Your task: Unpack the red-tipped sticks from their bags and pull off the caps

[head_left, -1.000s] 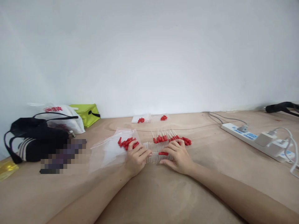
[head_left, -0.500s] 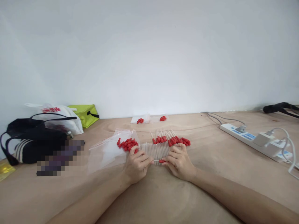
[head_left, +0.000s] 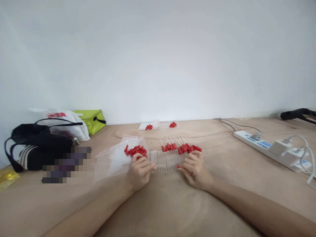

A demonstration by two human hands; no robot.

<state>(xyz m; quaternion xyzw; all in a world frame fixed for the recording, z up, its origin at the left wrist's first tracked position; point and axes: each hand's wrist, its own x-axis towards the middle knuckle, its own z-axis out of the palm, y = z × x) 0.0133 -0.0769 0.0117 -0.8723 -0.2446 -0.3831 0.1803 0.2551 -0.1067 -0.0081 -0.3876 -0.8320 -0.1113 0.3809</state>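
Note:
My left hand (head_left: 140,169) pinches a thin glass dropper tube (head_left: 161,166), which lies crosswise and points to the right. My right hand (head_left: 195,170) is closed on a red rubber dropper bulb (head_left: 178,167), mostly hidden by the fingers. A gap separates tube and bulb. Behind them, between my hands, a row of loose glass tubes (head_left: 170,161) lies side by side. Beyond the row are assembled droppers (head_left: 170,146) with red bulbs towards me. Loose red bulbs (head_left: 135,150) are heaped beside my left hand.
Clear zip bags (head_left: 111,161) lie at left under the loose bulbs. Two small bags with red bulbs (head_left: 148,127) are near the wall. A black bag (head_left: 44,151), a white plastic bag (head_left: 71,126) and a green box bag (head_left: 92,120) stand left. A power strip (head_left: 256,143) lies right.
My hands have moved apart, left hand leftwards and right hand rightwards. The gap between the held tube and the red bulb has grown wider.

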